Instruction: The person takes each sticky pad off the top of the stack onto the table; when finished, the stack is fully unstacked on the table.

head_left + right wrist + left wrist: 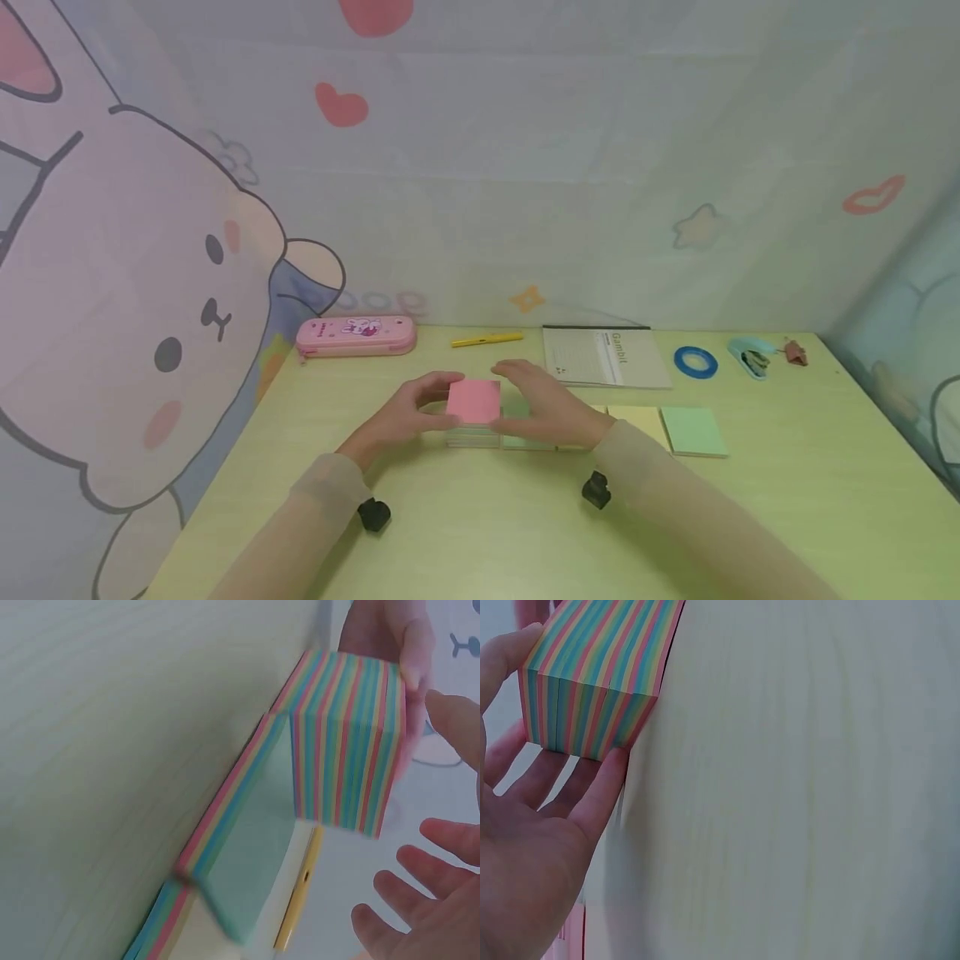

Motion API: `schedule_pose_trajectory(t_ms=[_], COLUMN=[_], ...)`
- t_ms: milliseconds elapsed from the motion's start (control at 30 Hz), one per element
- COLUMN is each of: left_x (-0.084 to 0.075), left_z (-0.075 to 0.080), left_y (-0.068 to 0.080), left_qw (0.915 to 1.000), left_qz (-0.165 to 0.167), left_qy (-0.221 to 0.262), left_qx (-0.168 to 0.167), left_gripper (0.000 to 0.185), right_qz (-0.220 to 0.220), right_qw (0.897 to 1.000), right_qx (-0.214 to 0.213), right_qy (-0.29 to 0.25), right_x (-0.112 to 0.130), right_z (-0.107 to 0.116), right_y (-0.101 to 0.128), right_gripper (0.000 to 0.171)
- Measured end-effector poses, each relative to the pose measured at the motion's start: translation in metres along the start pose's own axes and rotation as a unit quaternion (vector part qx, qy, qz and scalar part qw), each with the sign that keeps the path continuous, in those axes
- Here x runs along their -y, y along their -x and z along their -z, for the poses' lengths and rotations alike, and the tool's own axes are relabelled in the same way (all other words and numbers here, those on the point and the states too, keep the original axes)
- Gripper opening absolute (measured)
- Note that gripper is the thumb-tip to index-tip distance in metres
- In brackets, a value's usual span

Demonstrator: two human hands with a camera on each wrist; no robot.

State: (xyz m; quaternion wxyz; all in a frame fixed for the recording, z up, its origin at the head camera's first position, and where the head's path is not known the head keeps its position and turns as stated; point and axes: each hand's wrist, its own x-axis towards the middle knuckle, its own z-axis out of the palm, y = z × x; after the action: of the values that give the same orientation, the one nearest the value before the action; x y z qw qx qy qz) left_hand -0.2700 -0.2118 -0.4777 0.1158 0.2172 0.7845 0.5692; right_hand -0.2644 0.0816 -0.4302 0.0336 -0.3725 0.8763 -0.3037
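A thick block of sticky notes with a pink top sheet and rainbow-striped sides is at the middle of the pale wooden table. My left hand grips it, thumb on one side and fingers on the other. The block is tilted up off a thinner striped stack with a green top. My right hand hovers just right of the block with fingers spread, apart from it.
Along the back edge lie a pink pencil case, a yellow pen, a notebook, a blue tape ring, a light blue stapler and a binder clip. Yellow and green pads lie to the right.
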Motion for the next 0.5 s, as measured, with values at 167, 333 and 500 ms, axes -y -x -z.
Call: schedule_pose_trajectory(t_ms=[167,333,500], left_x=[0.000,0.005,0.008], left_z=[0.001,0.004,0.007], left_y=[0.002,0.001,-0.001], left_qw=[0.9997,0.9991,0.9980], left_qz=[0.015,0.016,0.009], left_qy=[-0.001,0.014,0.032], left_qx=[0.017,0.036,0.054], left_gripper=[0.074,0.081,0.086], right_qz=[0.021,0.038,0.038], right_qw=[1.000,0.999,0.999], right_qx=[0.002,-0.006,-0.003], right_qy=[0.007,0.013,0.033], right_x=[0.011,0.010,0.005], right_z=[-0.014,-0.021,-0.022], right_y=[-0.017,-0.022,-0.021], right_gripper=[0.081,0.072,0.070])
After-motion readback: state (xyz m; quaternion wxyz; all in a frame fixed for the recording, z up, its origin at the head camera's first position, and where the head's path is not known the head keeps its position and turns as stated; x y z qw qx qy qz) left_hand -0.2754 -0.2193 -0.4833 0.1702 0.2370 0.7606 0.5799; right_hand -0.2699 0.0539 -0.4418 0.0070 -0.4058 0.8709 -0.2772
